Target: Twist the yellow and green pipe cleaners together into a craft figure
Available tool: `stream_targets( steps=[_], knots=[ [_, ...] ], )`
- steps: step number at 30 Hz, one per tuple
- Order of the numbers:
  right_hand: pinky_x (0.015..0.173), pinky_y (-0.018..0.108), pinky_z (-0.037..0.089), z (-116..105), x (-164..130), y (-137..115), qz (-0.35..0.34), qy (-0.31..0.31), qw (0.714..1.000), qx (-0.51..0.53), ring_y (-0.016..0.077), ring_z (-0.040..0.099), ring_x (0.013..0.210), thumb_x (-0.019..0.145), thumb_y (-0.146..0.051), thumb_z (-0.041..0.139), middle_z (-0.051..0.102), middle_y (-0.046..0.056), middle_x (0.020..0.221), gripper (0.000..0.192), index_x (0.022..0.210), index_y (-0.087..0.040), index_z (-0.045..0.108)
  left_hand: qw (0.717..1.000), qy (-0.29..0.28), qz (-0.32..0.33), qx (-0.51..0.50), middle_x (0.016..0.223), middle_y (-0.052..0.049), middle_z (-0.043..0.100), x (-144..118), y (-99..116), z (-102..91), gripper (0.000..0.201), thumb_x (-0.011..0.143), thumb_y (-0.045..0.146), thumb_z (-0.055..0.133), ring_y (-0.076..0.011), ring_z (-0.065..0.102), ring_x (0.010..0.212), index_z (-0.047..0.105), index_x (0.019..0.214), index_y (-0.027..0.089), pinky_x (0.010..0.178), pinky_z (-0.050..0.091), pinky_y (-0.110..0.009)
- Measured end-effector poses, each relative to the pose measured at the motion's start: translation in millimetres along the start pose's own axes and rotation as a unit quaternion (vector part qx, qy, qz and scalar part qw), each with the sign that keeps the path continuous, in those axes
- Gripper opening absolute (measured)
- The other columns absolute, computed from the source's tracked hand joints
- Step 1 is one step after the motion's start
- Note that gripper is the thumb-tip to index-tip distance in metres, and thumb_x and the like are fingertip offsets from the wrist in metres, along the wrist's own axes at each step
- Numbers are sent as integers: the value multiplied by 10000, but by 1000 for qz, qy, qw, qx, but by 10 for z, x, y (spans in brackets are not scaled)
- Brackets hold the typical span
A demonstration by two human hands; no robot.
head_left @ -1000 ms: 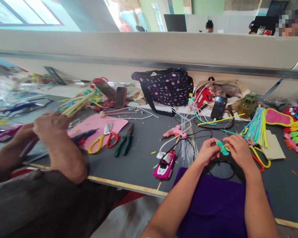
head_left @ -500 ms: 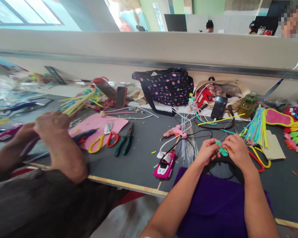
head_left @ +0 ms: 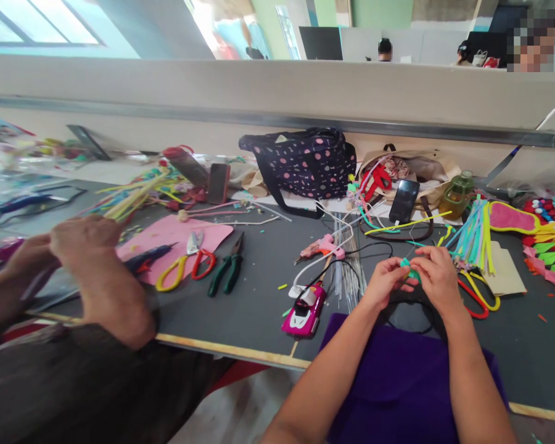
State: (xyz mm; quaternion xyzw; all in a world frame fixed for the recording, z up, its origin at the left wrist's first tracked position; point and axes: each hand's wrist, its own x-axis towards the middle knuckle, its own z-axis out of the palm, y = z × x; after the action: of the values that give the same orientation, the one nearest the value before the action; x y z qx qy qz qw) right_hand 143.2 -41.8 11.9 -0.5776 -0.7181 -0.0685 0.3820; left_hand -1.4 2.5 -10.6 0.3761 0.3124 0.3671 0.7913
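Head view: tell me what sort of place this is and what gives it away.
Probably a shared craft workroom: a pink glue gun, pliers and bundled coloured strips lie on one long table.

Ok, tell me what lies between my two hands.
A small turquoise piece sits between your left hand and right hand, held by both, in the head view.

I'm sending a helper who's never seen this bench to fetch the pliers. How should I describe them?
On the dark gray tabletop, find the pink sheet left of the pink glue gun. Partly on it lie scissors; the pliers are just to their right. While the scissors have one yellow and one red handle, both plier handles are dark green.
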Motion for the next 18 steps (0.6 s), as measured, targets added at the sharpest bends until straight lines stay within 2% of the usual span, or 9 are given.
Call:
stream_targets(
  steps=[3, 5, 7, 13, 18],
  knots=[
    [809, 359, 397, 3, -7, -58, 40, 91, 995, -22, 220, 515, 914, 892, -239, 536, 614, 78, 985, 142, 957, -218, 661, 996, 49, 45, -56, 722, -33, 672, 36, -20, -6, 323, 628, 270, 779, -214, 698, 717, 517, 774, 150, 643, 558, -300],
    [792, 350, 382, 22, -16, -97, 55, 115, 991, -38, 218, 523, 874, 888, -280, 554, 620, 71, 888, 117, 907, -206, 643, 989, 75, 76, -101, 772, -37, 687, 58, -23, -10, 347, 622, 246, 785, -221, 699, 787, 484, 774, 165, 704, 552, -320],
    [770, 343, 361, 62, -21, -153, 52, 89, 993, -61, 215, 518, 839, 885, -313, 560, 613, 60, 818, 133, 847, -203, 624, 984, 86, 96, -126, 798, -35, 692, 71, -20, -8, 351, 622, 229, 785, -201, 692, 799, 480, 787, 171, 718, 537, -301],
    [719, 331, 313, 205, -5, -324, 43, -22, 988, -144, 214, 478, 810, 888, -353, 537, 584, 56, 787, 178, 838, -193, 597, 977, 102, 120, -140, 665, 25, 626, 63, -5, 30, 302, 607, 203, 772, -98, 603, 585, 504, 739, 162, 598, 474, -209],
    [696, 310, 299, 282, -29, -319, 44, -27, 983, -174, 198, 494, 779, 915, -284, 485, 596, 53, 789, 160, 844, -187, 590, 979, 102, 113, -137, 599, 53, 563, 44, -6, 47, 321, 576, 206, 785, -68, 535, 532, 492, 700, 162, 564, 439, -184]
  ],
)
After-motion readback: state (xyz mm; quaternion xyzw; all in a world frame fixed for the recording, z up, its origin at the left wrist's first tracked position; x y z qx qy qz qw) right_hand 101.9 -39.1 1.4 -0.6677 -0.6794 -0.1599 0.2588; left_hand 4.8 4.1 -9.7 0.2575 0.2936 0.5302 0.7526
